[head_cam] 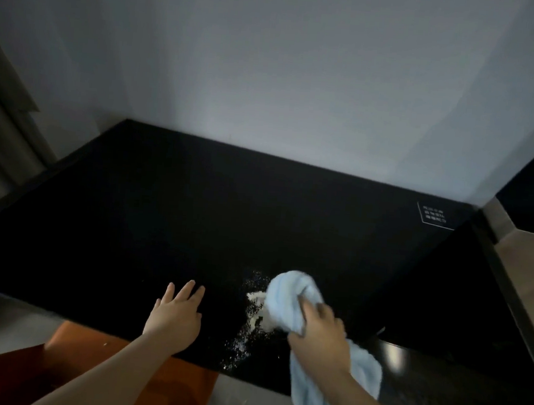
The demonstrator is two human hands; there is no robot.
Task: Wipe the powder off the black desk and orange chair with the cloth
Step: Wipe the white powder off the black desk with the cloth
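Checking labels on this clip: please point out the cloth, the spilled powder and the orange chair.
cloth (286, 299), head view, on its bunched upper part.
powder (254, 296), head view, on the thick white patch left of the cloth.
orange chair (177, 387), head view, on its top surface near the right edge.

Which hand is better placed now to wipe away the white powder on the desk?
The right hand. It grips the cloth, which lies against the powder on the desk. The left hand rests flat and holds nothing.
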